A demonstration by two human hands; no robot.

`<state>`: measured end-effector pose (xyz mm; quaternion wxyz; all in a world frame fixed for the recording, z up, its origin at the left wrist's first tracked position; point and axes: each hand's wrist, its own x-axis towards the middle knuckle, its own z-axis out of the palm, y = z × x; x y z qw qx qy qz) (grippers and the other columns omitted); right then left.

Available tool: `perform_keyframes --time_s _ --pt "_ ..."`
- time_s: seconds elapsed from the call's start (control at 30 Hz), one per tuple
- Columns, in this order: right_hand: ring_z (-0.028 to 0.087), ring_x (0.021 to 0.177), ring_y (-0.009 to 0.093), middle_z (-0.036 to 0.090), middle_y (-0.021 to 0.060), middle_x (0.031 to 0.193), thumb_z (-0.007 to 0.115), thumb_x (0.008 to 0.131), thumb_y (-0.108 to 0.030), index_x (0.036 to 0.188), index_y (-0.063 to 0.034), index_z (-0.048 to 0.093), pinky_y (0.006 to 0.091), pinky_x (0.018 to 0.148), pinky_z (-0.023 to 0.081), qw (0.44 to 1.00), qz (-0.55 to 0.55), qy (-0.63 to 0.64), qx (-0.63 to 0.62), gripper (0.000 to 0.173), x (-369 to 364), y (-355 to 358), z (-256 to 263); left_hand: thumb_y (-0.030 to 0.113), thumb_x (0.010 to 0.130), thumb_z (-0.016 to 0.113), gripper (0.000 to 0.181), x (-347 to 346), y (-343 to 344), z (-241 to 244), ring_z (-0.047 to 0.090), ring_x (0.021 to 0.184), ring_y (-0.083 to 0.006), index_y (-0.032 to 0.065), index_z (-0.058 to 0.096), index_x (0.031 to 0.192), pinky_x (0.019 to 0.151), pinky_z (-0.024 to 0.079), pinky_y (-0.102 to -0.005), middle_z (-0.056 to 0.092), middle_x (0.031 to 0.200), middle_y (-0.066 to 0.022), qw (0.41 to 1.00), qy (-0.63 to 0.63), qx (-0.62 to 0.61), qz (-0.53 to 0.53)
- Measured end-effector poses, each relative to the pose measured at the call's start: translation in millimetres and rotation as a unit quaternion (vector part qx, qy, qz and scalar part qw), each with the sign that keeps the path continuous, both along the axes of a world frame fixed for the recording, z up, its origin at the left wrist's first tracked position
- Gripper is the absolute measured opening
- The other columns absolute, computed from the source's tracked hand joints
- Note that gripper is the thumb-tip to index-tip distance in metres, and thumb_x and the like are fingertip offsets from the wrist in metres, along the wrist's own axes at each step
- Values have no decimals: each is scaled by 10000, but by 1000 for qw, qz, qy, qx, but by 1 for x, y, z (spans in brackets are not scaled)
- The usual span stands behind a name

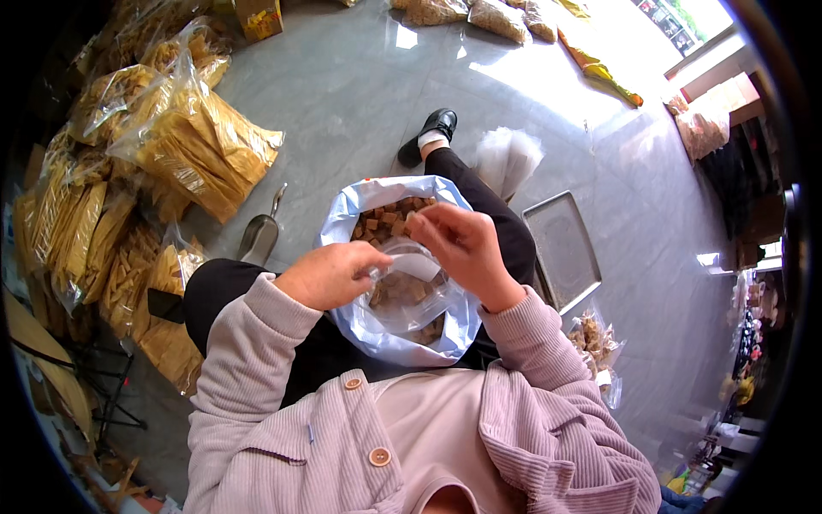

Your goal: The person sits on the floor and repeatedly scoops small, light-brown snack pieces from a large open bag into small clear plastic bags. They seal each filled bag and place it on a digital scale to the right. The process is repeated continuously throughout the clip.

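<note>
Between my legs stands a large white-blue plastic sack (347, 204) with its rim rolled outward. Brown cubes (385, 220) fill part of it. A small clear plastic bag (411, 308) lies over the sack's mouth, with a white label or slip at its upper part. My left hand (337, 270) pinches the bag's left edge between thumb and fingers. My right hand (457, 244) is at the bag's upper right, its fingers bent close together over the cubes; whether they grip the bag's edge is unclear.
A metal scoop (260, 238) lies on the floor at left, near clear bags of yellow dried sheets (199, 148). Right of my leg are a stack of empty clear bags (507, 157), a metal tray (565, 250) and small filled bags (594, 340). More filled bags (498, 19) lie at the far side.
</note>
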<state>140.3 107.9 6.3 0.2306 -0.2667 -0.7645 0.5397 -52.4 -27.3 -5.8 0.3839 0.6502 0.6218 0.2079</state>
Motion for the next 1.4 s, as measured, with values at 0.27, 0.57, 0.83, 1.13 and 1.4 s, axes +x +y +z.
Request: perform_keyframes --time_s 0.27,0.57,0.83,1.13,1.4 --pt "520 1198 394 481 168 1347 742 781 -250 1386 -182 496 493 1071 356 908 99 -208 350 657 -32 18 -141 33 804 649 326 4 5 -7 670 1001 -294 91 716 1118 885 533 -362 695 1084 -114 997 15 -33 -66" --pt "525 1215 347 543 160 1283 597 875 -153 1265 -148 586 427 1002 443 924 150 -171 307 390 -7 -3 -128 18 801 652 332 9 11 -10 672 1006 -293 81 722 1119 903 529 -358 705 1070 -124 997 19 -30 -62" --pt "606 1109 363 553 172 1230 593 913 -155 1244 -146 545 425 925 496 957 115 -181 196 335 22 -27 -81 3 831 585 336 27 -13 -17 642 1082 -258 82 722 1127 952 497 -340 686 1135 -112 997 -50 -55 30" --pt "684 890 214 699 88 968 716 861 -98 1084 -73 603 326 796 536 998 0 59 35 251 0 -14 -126 37 853 602 300 55 -44 -13 654 1032 -288 95 719 1123 915 515 -355 682 1124 -124 995 65 29 69" --pt "621 852 96 675 24 914 724 873 -63 1073 -47 616 257 796 505 982 -51 157 -85 228 -10 -1 -139 15 823 571 288 43 -21 -22 661 1013 -263 58 734 1056 901 515 -337 691 1068 -132 986 -38 94 130"
